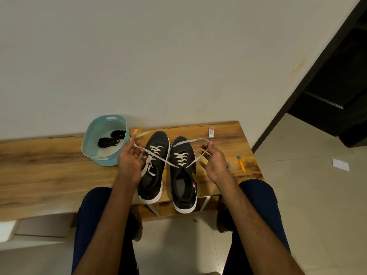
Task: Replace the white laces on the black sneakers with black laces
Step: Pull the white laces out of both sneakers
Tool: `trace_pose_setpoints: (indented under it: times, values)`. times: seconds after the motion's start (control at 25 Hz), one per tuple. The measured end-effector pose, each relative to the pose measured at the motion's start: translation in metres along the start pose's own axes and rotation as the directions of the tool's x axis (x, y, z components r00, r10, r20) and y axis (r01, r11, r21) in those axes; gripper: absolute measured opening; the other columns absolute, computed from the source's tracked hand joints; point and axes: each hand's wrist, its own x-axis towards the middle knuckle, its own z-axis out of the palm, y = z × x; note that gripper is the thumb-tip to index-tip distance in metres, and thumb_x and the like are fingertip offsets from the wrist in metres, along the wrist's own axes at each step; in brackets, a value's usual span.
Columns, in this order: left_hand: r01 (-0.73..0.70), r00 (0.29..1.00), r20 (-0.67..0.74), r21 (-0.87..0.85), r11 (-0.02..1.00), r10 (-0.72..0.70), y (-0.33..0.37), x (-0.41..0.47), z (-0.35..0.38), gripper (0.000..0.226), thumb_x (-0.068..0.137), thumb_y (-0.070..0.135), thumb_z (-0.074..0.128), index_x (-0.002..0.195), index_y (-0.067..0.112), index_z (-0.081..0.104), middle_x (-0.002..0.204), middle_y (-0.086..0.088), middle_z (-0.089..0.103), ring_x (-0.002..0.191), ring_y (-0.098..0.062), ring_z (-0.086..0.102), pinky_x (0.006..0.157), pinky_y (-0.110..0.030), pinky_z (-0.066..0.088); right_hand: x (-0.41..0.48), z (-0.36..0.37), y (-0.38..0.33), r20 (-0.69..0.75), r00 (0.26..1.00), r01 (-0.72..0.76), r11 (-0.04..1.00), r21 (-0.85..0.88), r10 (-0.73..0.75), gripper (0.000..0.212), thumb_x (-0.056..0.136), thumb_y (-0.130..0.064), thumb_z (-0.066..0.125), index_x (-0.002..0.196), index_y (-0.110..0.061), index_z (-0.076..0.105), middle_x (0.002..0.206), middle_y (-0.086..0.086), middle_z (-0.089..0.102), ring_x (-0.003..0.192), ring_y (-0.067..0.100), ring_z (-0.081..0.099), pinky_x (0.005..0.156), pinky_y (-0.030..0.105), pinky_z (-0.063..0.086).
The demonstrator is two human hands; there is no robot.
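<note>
Two black sneakers with white soles stand side by side on the wooden table, toes pointing away from me. The left sneaker and the right sneaker both carry white laces. My left hand pinches one end of the right sneaker's white lace, which stretches across the left shoe. My right hand pinches the other end of that lace, pulled out to the right. Two black laces lie bundled inside a light blue basket at the left.
A round orange tin sits behind the left shoe. A small white box lies at the table's back right, an orange pen near the right edge. The shoes' heels overhang the front edge. My knees are below the table.
</note>
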Motion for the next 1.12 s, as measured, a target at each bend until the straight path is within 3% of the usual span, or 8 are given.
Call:
trace_pose_setpoints:
  times: [0.24,0.28,0.32,0.4,0.48,0.6,0.84,1.12]
  values:
    - [-0.135,0.985,-0.058,0.353,0.926,0.165,-0.016,-0.007,-0.002,0.023,0.099,0.020,0.054,0.120,0.017,0.064,0.090,-0.007,0.062,0.064,-0.010,0.054,0.055,-0.024,0.046,0.001,-0.002,0.002,-0.083,0.995,0.044,0.996,-0.082,-0.051,0.027,0.105,-0.030,0.044,0.093,-0.025,0.067,0.109,-0.003,0.069,0.105,0.017,0.059,0.085,0.038,0.042]
    - [-0.205,0.972,0.024,0.576,0.791,0.234,-0.019,-0.006,-0.005,0.024,0.099,0.021,0.055,0.122,0.019,0.062,0.092,-0.012,0.062,0.065,-0.012,0.056,0.054,-0.025,0.046,0.001,-0.002,0.007,-0.064,0.994,0.066,0.960,-0.271,-0.087,0.027,0.106,-0.030,0.042,0.093,-0.025,0.065,0.104,-0.002,0.069,0.103,0.020,0.060,0.080,0.035,0.043]
    - [-0.280,0.949,0.148,0.803,0.526,0.279,-0.023,-0.007,-0.007,0.027,0.098,0.025,0.055,0.125,0.022,0.059,0.099,-0.014,0.064,0.073,-0.016,0.060,0.058,-0.028,0.047,0.001,-0.003,0.014,-0.014,0.992,0.100,0.852,-0.513,-0.124,0.028,0.106,-0.032,0.041,0.093,-0.023,0.063,0.099,0.000,0.067,0.102,0.023,0.061,0.076,0.033,0.043]
    - [-0.310,0.895,0.319,0.947,-0.078,0.313,-0.038,-0.018,-0.008,0.040,0.097,0.031,0.056,0.136,0.025,0.052,0.120,-0.014,0.056,0.101,-0.024,0.059,0.071,-0.034,0.048,-0.004,-0.006,0.028,0.056,0.984,0.123,0.417,-0.900,-0.170,0.036,0.104,-0.044,0.040,0.108,-0.014,0.060,0.106,0.007,0.064,0.106,0.030,0.059,0.079,0.036,0.044]
    - [-0.229,0.868,0.314,0.941,-0.250,0.386,-0.045,-0.035,0.002,0.048,0.095,0.034,0.058,0.140,0.024,0.046,0.130,-0.015,0.044,0.114,-0.028,0.050,0.076,-0.036,0.049,-0.014,-0.005,0.031,0.061,0.962,0.108,0.164,-0.981,-0.266,0.050,0.101,-0.053,0.041,0.128,-0.012,0.050,0.125,0.010,0.058,0.117,0.031,0.053,0.092,0.044,0.045]
    - [-0.276,0.843,0.369,0.922,-0.272,0.393,-0.053,-0.042,0.012,0.051,0.095,0.043,0.056,0.140,0.023,0.044,0.126,-0.011,0.045,0.110,-0.023,0.053,0.071,-0.031,0.051,-0.030,-0.001,0.030,0.212,0.932,0.274,0.187,-0.943,-0.294,0.062,0.090,-0.056,0.060,0.133,-0.017,0.039,0.133,0.005,0.048,0.122,0.025,0.045,0.097,0.046,0.045]
    - [-0.481,0.851,0.525,0.798,-0.363,0.026,-0.082,-0.037,0.020,0.051,0.096,0.035,0.057,0.141,0.021,0.038,0.134,-0.005,0.041,0.116,-0.021,0.052,0.083,-0.035,0.055,-0.028,-0.001,0.045,0.293,0.940,0.313,0.101,-0.944,-0.175,0.060,0.082,-0.034,0.076,0.121,-0.018,0.032,0.117,0.008,0.061,0.105,0.029,0.060,0.086,0.049,0.052]
    - [-0.327,0.939,0.307,0.937,0.125,0.155,-0.088,-0.031,0.021,0.041,0.098,0.018,0.052,0.138,0.024,0.047,0.128,-0.007,0.050,0.105,-0.024,0.060,0.085,-0.034,0.049,-0.027,-0.003,0.043,0.231,0.949,0.278,0.230,-0.933,-0.213,0.048,0.085,-0.018,0.069,0.115,-0.019,0.033,0.100,0.003,0.067,0.087,0.026,0.066,0.073,0.039,0.054]
